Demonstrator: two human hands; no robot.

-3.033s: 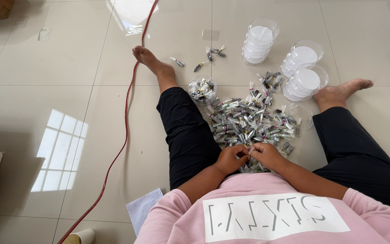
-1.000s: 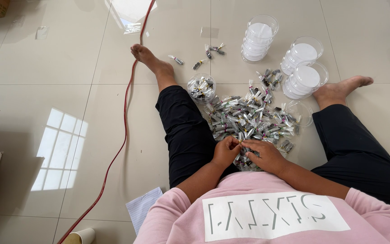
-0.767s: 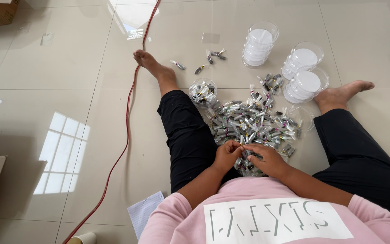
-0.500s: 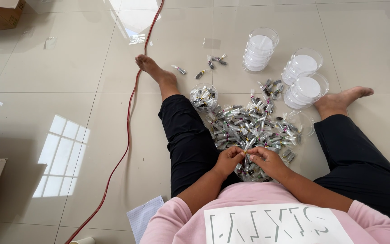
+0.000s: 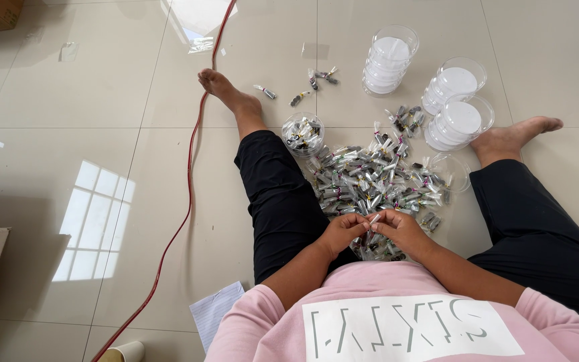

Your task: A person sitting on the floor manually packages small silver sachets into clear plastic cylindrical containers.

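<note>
Two hands are meeting over the near edge of the pile of small wrapped pieces [image 5: 376,184] on the tiled floor [image 5: 88,121]: my left hand [image 5: 343,231] and right hand [image 5: 403,229] are both pinching one small wrapped piece [image 5: 374,219], fingertips together on it. Its long axis is tilting up toward the far right. Open floor is lying wide to the left, past the red cable [image 5: 192,154]; stacked clear lidded tubs [image 5: 454,100] are crowding the far right.
</note>
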